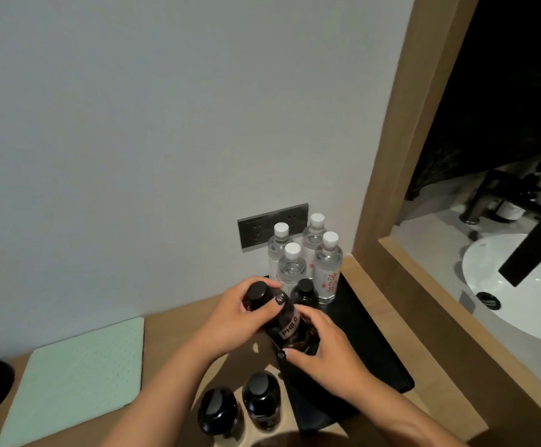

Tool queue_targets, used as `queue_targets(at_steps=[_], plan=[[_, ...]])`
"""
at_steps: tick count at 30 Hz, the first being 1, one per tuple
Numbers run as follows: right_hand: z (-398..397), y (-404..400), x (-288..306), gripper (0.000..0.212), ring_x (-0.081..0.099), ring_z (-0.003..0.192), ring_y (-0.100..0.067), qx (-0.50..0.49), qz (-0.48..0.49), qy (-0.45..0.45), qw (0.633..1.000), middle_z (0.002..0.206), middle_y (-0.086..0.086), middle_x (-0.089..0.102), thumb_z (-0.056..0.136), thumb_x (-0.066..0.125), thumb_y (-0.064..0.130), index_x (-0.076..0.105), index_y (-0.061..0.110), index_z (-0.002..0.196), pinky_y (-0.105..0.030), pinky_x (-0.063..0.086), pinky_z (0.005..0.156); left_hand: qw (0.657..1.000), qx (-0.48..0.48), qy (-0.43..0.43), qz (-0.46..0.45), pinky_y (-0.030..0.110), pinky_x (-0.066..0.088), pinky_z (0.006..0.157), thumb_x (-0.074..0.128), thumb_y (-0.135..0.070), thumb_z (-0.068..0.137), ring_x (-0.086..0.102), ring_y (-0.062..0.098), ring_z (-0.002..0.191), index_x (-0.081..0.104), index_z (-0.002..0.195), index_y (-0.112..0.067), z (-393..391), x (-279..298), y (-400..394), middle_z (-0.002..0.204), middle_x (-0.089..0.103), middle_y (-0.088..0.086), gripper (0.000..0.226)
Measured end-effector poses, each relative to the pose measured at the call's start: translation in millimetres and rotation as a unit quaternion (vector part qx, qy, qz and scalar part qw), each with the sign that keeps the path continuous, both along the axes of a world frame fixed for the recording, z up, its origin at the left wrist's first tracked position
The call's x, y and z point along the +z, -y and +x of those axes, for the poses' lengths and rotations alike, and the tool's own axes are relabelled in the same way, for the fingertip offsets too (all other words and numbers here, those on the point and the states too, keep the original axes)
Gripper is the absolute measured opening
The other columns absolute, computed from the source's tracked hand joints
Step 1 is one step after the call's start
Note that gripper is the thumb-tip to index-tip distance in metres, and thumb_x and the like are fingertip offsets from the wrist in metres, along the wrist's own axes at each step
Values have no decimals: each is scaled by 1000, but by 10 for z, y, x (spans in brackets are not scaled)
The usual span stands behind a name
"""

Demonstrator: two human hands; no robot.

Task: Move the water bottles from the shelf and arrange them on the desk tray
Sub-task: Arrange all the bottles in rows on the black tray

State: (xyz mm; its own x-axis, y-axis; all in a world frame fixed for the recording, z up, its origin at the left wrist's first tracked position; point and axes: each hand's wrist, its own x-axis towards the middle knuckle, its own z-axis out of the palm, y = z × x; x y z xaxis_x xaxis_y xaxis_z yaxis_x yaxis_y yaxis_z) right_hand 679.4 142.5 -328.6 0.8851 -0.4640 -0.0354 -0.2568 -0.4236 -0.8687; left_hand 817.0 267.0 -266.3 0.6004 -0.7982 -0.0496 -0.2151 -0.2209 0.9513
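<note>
1. Nearest you, two dark bottles (240,411) stand on the desk (172,330) just left of the tray (359,333), close under your left forearm. Pull that arm back carelessly and you could knock one over; round bottles roll, and the desk edge looks near.

2. Your left hand (230,321) wraps the upper part of the held bottle (278,317) below its cap, and your right hand (324,346) curls round its base. The bottle is tilted, cap up and to the left, over the tray's near half. Let go before the base sits flat and it will likely tip.

3. Your right hand's fingers lie between the base and the tray. Lower the bottle without sliding them out and it may land crooked or pinch them.

4. Just behind the held bottle, another dark bottle (304,293) stands on the tray. Straighten yours too fast and its shoulder could strike that one.

5. Behind that, four clear bottles (307,262) with white caps stand packed together at the tray's far end, near the wall socket (262,227). One knock could travel through the group; light plastic bottles topple easily.

6. To the right, the tray lies near the wooden frame (391,221), beyond which is a sink (520,301). A bottle pushed that way might fall through.
</note>
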Motion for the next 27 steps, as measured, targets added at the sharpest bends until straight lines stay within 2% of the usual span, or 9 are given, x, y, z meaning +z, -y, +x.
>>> queue_targets(at_steps=[5,8,10,12,15,18,22,25,27], plan=[[-229,188,-139,85,45,123,7,-8,33,-10,999,132,22,48,69,77,34,31,44,140,-23,41,104,996,-87,32,12,35,52,92,73,-36,75,63,6,103,66,107,-29,-167,-126,341,105,68,-9,34],[-306,278,-249,86,44,124,9,-12,33,-20,999,132,23,49,69,76,34,30,47,139,-24,40,105,990,-117,51,52,38,52,93,69,-48,71,63,6,102,62,108,-33,-243,-208,495,104,67,-11,40],[-335,339,-349,86,43,125,7,-23,31,-27,999,134,20,48,67,75,36,30,45,140,-27,40,107,986,-132,68,81,37,53,90,69,-42,78,63,4,99,58,109,-32,-279,-254,589,102,66,-12,35],[-351,397,-456,83,45,124,4,-33,39,-31,998,133,17,50,66,73,35,32,47,138,-30,41,107,981,-123,111,101,33,53,88,66,-37,84,60,0,97,56,112,-33,-300,-277,667,103,63,-14,30],[-368,499,-616,75,49,121,0,-70,48,-34,996,128,15,54,66,75,30,36,54,126,-30,42,104,974,-45,204,90,30,50,92,62,-36,87,56,1,100,56,115,-32,-252,-291,747,108,58,-15,29],[-393,610,-772,74,50,121,-9,-119,65,-45,990,129,8,53,68,78,21,40,44,127,-30,41,103,952,-17,288,98,22,41,97,62,-25,88,50,5,105,55,123,-26,-135,-309,804,119,55,-7,36],[-380,702,-958,78,48,121,-15,-161,75,-58,982,132,1,50,71,78,9,39,28,137,-29,39,101,926,-65,339,154,15,23,105,60,-18,90,42,14,129,47,137,-21,31,-454,879,140,48,-1,49],[-319,784,-1032,77,48,119,-13,-179,71,-44,980,129,0,51,71,79,9,40,26,135,-28,38,100,913,-88,355,179,21,25,110,58,-20,91,41,17,133,46,139,-22,69,-627,921,145,45,1,49],[-256,857,-1056,74,50,120,-14,-184,74,-32,980,126,1,54,70,79,11,42,25,132,-33,41,103,916,-72,355,173,27,33,110,59,-19,91,47,20,129,52,134,-21,34,-736,926,142,48,4,44]])
